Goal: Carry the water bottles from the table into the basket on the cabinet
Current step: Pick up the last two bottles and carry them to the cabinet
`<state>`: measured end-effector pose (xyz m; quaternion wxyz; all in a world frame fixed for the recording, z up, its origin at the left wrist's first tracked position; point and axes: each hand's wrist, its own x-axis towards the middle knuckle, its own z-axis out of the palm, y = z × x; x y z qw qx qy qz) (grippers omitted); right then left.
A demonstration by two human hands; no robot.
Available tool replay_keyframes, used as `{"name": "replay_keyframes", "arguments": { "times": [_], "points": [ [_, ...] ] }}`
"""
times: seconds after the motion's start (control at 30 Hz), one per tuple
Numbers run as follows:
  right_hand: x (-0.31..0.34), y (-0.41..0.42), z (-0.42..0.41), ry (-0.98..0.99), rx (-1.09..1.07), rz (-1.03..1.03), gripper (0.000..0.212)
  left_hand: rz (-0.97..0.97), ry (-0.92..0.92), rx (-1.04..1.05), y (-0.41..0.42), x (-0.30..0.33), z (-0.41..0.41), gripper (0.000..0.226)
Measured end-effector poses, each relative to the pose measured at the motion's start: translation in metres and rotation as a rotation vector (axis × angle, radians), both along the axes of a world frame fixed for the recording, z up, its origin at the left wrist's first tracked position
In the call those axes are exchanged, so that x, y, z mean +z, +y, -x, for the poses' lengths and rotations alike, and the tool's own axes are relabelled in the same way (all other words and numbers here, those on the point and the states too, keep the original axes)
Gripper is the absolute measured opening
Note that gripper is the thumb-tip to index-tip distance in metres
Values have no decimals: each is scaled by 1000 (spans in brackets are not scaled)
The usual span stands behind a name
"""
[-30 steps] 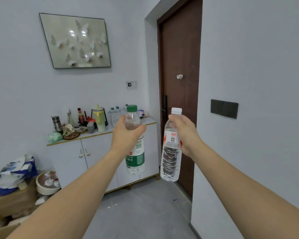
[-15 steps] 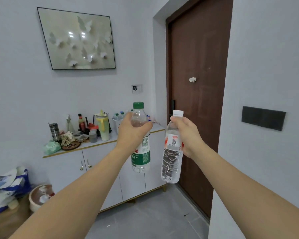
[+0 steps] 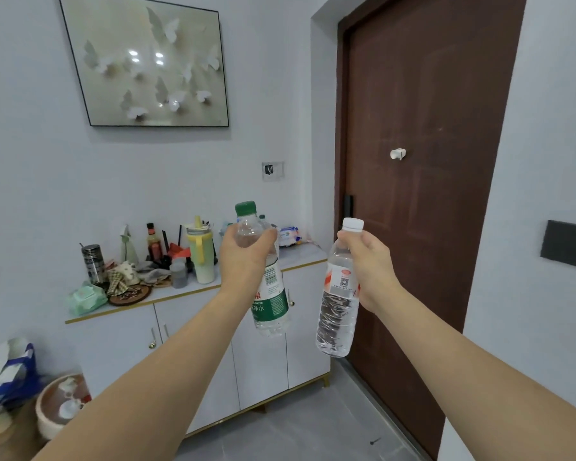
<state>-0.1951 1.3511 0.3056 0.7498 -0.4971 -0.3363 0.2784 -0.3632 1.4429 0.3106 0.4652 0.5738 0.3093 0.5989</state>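
Two bottles in the air here! The clear plastic water bottle with the green cap and green label [image 3: 269,287] hangs upright from the left hand [image 3: 245,261], which is wrapped tight around its shoulder just under the cap. Alongside it, apart and not touching, the clear ribbed water bottle with the white cap and red-and-white label [image 3: 338,304] is clamped by the right hand [image 3: 369,264] at the neck and upper body, tilted a touch with its base swinging inward.

Both look full or close to it, so expect some real weight for their size, and that thin plastic will likely give if squeezed low on the ribbed body. High on the stiffer shoulder is the sensible place to hold, and that is exactly where both hands are. A smooth label could be slippery, so the grip near the cap pays off.

Beyond the bottles stands the white cabinet with the gold-trimmed top [image 3: 193,331], crowded with jars, a pale yellow lidded cup [image 3: 200,257] and a steel tumbler [image 3: 92,262]. The basket sits largely hidden behind the left hand and its bottle, so its state is hard to read. To the right, a dark brown door [image 3: 423,128]. The delivery has yet to be made.
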Motion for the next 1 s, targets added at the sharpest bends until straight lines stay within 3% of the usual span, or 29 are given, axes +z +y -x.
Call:
{"name": "replay_keyframes", "arguments": {
  "times": [0.43, 1.0],
  "points": [
    [15, 199, -64, -92, -25, -130, 11, -102, 165, 98, 180, 19, -65, 16],
    [1, 472, -107, -207, -58, -6, 18, -161, 212, 61, 452, 16, -93, 22]
  ]
}}
